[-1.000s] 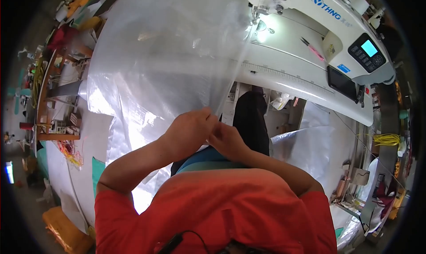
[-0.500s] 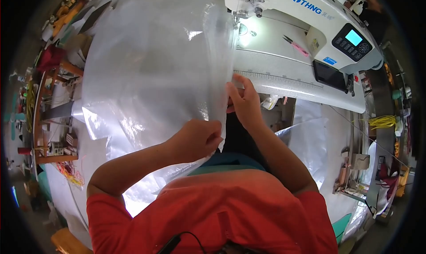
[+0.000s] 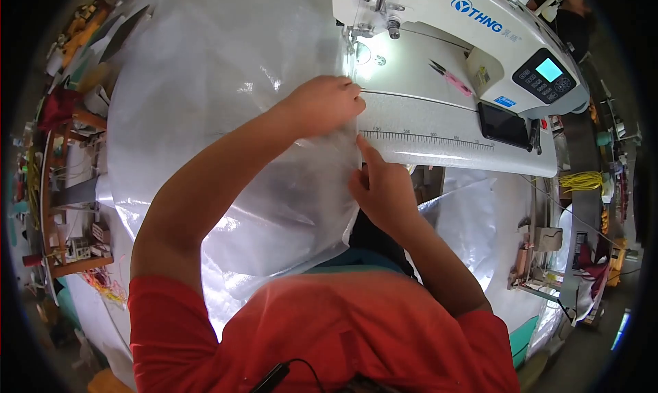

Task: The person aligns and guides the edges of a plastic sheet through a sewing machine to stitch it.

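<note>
A large translucent plastic sheet [image 3: 205,70] spreads over the left of the table and hangs toward my lap. Its right edge runs up to the needle area of a white sewing machine [image 3: 425,16]. My left hand [image 3: 329,105] lies across the sheet, its fingers closed on that edge just below the presser foot [image 3: 351,36]. Lower down, my right hand [image 3: 385,191] is at the same edge, index finger extended along it and thumb over the plastic. The other right fingers are curled and partly hidden.
Pink-handled thread snips [image 3: 452,79] and a dark phone-like device [image 3: 505,127] lie on the machine bed. A printed ruler [image 3: 425,138] runs along its front. Yellow cord [image 3: 580,181] hangs at right; a cluttered wooden shelf [image 3: 81,264] stands at left.
My left hand has moved up and forward along the sheet edge, from near my lap to below the needle. My right hand has moved down and slightly right. The sheet has shifted with them.
</note>
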### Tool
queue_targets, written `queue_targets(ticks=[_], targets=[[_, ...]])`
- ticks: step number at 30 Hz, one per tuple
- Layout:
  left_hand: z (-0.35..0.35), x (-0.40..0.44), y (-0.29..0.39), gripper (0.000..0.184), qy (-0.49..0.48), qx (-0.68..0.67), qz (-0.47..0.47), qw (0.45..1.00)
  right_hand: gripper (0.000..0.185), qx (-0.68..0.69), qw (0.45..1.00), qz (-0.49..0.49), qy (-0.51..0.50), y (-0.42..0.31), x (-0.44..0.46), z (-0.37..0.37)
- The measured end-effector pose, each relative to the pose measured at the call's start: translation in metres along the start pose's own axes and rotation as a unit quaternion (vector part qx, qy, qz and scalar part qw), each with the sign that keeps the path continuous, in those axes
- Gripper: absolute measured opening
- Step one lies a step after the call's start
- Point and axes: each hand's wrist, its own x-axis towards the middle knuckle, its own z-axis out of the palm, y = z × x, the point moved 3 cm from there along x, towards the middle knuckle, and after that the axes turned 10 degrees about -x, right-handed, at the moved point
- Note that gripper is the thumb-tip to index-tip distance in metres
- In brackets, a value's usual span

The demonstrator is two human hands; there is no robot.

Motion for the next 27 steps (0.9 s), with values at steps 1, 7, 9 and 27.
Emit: queue_targets(ticks=[1, 7, 9, 27], targets=[[0.005, -0.006, 0.008, 0.015, 0.000, -0.002, -0.001, 1.000, 0.047, -0.105, 0.994, -0.020, -0.029, -0.003, 0.001, -0.003], [0.012, -0.046, 0.049, 0.035, 0.133, -0.100, -0.150, 0.975, 0.043, -0.262, 0.958, -0.056, -0.099, -0.006, 0.001, 0.003], [0.013, -0.046, 0.045, 0.036, 0.103, -0.099, -0.164, 0.976, 0.042, -0.236, 0.964, -0.054, -0.109, -0.005, 0.003, 0.003], [0.012, 0.003, -0.075, 0.038, 0.133, -0.173, -0.163, 0.962, 0.039, -0.200, 0.977, -0.023, -0.070, 0.020, 0.114, -0.002]])
